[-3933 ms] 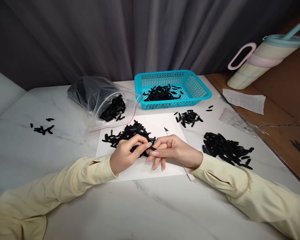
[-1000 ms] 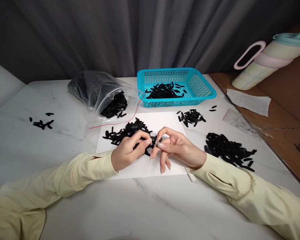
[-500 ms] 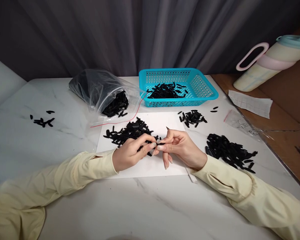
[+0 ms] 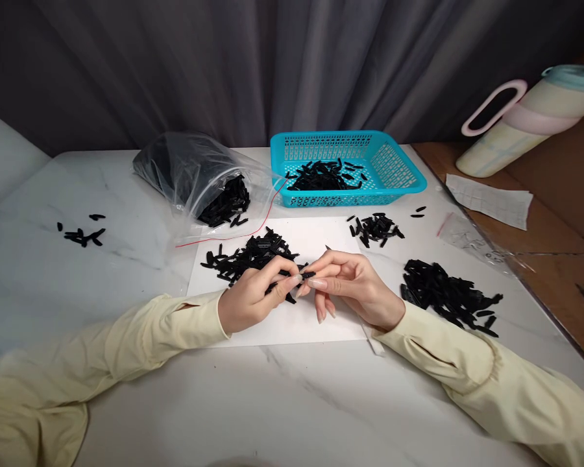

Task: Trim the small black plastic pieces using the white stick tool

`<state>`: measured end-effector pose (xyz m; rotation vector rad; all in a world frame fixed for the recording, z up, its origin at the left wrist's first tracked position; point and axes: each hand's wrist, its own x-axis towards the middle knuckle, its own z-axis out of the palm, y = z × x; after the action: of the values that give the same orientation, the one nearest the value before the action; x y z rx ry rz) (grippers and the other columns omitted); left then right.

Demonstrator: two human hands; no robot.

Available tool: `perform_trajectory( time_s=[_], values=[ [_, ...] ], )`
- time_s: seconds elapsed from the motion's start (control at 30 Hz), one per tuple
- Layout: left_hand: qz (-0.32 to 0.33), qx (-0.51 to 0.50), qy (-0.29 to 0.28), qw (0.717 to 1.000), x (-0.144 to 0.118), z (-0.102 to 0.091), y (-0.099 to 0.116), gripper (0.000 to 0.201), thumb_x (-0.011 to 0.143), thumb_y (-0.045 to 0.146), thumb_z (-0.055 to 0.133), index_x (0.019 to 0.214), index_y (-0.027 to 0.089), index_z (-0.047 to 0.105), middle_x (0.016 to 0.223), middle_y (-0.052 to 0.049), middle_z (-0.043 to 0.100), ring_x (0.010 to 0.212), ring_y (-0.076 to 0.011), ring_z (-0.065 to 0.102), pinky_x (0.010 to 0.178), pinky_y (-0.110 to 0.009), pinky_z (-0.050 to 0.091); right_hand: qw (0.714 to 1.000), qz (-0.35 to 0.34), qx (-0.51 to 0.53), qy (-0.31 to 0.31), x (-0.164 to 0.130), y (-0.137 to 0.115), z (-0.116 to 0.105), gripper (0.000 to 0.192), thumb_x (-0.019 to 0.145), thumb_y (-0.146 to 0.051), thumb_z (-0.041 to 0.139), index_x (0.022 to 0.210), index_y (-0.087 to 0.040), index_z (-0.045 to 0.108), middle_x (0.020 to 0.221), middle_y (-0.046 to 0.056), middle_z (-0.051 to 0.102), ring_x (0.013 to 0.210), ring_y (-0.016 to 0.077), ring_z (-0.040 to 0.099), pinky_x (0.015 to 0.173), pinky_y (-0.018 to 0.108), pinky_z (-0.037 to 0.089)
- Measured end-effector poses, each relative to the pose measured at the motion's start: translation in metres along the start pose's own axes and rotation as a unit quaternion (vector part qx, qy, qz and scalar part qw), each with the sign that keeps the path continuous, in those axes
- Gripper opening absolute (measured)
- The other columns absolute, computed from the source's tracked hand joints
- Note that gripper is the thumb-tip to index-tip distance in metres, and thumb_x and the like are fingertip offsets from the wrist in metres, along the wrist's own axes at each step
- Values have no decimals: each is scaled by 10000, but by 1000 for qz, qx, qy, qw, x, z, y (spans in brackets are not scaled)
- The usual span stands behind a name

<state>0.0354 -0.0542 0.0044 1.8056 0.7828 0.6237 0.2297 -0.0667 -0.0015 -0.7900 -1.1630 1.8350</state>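
Between the fingertips of both hands is a small, narrow black piece (image 4: 308,275), its exact kind too small to make out. My left hand (image 4: 257,293) pinches its left end with thumb and forefinger. At the other end, my right hand (image 4: 353,282) has thumb and forefinger closed on it, the lower fingers curled loosely. A thin dark point (image 4: 327,248) sticks out just above my right hand; what it belongs to is hidden. Both hands hover over a white sheet (image 4: 292,327), beside a heap of similar black pieces (image 4: 260,250) that my left hand partly covers.
Behind the sheet lie an open clear bag (image 4: 185,188) of black pieces and a blue basket (image 4: 353,200) holding more. Other piles lie at right (image 4: 442,295), back right (image 4: 376,228) and far left (image 4: 82,237). A tumbler (image 4: 511,133) and a paper slip (image 4: 489,200) are at right.
The fingertips have shifted slightly, and more of the black piece shows between them. My right forefinger has straightened a little. The piles, bag and basket stay as they were.
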Motion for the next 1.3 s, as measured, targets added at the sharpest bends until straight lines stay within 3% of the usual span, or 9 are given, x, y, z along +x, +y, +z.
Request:
perform_trajectory(
  time_s=[0.5, 1.3],
  values=[
    [-3, 7, 11, 1000, -2, 0, -3, 120, 912, 293, 377, 919, 181, 420, 506, 83, 353, 442, -69, 280, 436, -211, 272, 1000, 20, 6, -7, 1, -1, 2, 208, 808, -292, 632, 740, -150, 498, 727, 92, 705, 468, 146, 630, 381, 200, 417],
    [-23, -52, 21, 998, -2, 2, 1, 180, 905, 349, 386, 887, 179, 441, 482, 92, 297, 440, -73, 243, 436, -221, 235, 999, 24, -7, -28, 1, 0, 1, 239, 824, -330, 616, 724, -158, 483, 671, 60, 693, 463, 134, 619, 397, 206, 405]
  ],
)
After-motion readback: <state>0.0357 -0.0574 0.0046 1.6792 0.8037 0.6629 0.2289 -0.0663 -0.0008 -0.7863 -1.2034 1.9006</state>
